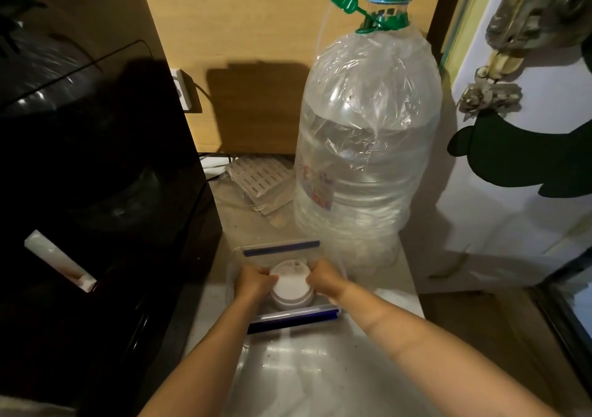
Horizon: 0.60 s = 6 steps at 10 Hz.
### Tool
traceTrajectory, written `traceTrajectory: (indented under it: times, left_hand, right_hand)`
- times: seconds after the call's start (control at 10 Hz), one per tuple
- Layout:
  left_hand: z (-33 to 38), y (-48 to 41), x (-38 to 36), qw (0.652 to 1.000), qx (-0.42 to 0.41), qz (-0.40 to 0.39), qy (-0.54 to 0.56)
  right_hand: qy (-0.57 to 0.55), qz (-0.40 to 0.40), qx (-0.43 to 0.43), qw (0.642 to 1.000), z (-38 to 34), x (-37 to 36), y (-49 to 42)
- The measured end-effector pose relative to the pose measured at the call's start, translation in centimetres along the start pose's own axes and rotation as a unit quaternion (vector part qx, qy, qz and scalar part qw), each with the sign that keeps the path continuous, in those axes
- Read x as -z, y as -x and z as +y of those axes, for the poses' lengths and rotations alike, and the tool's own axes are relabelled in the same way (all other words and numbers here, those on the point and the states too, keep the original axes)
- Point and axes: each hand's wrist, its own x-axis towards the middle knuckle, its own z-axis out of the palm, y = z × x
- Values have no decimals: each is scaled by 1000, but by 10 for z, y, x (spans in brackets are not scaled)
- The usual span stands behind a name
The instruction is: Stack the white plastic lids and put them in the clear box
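Note:
A stack of round white plastic lids (290,283) sits inside the clear box (282,247), which has blue clips on its far and near rims. My left hand (253,280) grips the stack's left side and my right hand (325,277) grips its right side. Both hands are inside the box, with the fingers curled around the lids. The bottom of the stack is hidden by the box's near wall and blue clip (293,319).
A large clear water bottle (368,147) with a green cap stands just behind and right of the box. A black appliance (96,192) fills the left side. White slotted plastic pieces (259,178) lie at the back. The white counter (288,378) extends toward me.

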Motion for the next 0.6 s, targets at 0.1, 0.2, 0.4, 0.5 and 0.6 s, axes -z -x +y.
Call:
traceTrajectory:
  times: [0.1,0.2,0.4,0.5,0.6]
  left_hand:
    - [-4,-2,1,1000,-7,-9,-19]
    - [-5,-3,0,999,-18,-7,-27]
    - [-8,-2,0,998,-33,-6,-53]
    - [0,3,7,998,-46,0,-49]
    - [11,7,16,989,-125,33,-67]
  right_hand:
    - [15,2,11,1000,0,-1,0]
    - [26,4,21,999,1,-2,0]
    - [34,3,27,999,-1,1,6]
    - [62,-7,37,997,-8,9,12]
    - [96,-9,60,994,-15,19,20]
